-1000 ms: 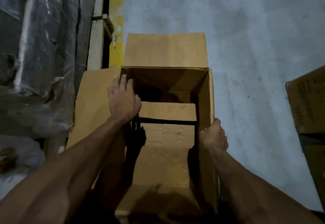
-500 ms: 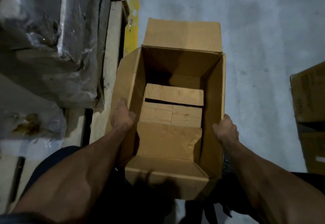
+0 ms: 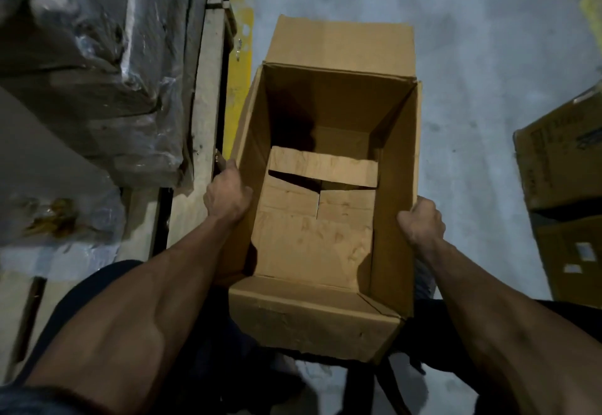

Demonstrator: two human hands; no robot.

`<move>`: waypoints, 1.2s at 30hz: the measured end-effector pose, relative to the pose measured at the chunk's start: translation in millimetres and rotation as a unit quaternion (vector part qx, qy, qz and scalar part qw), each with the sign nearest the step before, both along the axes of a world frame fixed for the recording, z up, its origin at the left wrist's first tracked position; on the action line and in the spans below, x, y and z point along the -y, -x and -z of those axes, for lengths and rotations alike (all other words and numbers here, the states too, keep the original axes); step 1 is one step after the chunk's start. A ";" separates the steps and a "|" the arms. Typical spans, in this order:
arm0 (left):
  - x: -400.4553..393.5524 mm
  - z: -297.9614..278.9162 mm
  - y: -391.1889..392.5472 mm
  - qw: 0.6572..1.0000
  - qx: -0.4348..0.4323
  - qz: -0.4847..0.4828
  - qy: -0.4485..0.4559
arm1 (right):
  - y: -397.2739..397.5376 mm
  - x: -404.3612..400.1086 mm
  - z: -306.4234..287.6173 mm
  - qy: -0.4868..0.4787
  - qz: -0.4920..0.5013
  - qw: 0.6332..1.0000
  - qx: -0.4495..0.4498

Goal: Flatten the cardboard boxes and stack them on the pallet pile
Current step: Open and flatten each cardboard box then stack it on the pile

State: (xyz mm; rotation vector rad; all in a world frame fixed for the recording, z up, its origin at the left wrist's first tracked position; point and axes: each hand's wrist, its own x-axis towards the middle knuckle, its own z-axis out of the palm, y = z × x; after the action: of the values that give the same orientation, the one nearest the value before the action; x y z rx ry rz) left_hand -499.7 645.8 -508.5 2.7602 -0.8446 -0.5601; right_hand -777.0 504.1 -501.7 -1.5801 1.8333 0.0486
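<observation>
A brown cardboard box [image 3: 394, 186] stands open in front of me, its top flaps spread and its far flap tilted away. Through the opening I see the bottom flaps, partly parted with a dark gap between them. My left hand [image 3: 228, 194] grips the box's left wall near the top edge, fingers curled over the outside. My right hand [image 3: 422, 224] grips the right wall, fingers curled round its edge. The box is held between both hands, above my legs.
A pallet pile [image 3: 202, 89] with plastic-wrapped goods [image 3: 97, 56] lies to the left, beside a yellow floor line [image 3: 241, 56]. More cardboard boxes [image 3: 563, 186] stand at the right edge. Grey concrete floor [image 3: 488, 56] stretches beyond the box.
My left hand left the left flap and took the left wall. The box rose toward me and its left flap folded up. My right hand kept its hold.
</observation>
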 end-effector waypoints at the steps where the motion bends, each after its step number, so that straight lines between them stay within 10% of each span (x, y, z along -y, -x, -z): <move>1: 1.1 -7.0 0.6 1.000 0.001 0.005 0.013 | 2.3 -0.7 -9.4 0.011 0.002 1.000 0.003; 17: 34.1 -124.0 25.0 0.977 0.060 0.022 0.201 | 32.3 8.2 -148.0 0.150 0.038 0.988 0.027; 23: 66.3 -111.8 80.6 0.964 0.147 0.205 0.081 | 45.9 11.5 -152.7 0.147 0.058 0.987 0.032; 36: 87.7 7.3 179.2 0.868 -0.148 0.427 -0.204 | 58.2 30.9 -156.8 0.136 0.041 0.983 0.113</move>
State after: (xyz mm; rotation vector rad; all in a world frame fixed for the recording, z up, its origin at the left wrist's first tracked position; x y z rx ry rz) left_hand -678.9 558.1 -515.8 2.3580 -2.0533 -1.3991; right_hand -835.2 473.2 -344.9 -1.6145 1.7779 -0.4190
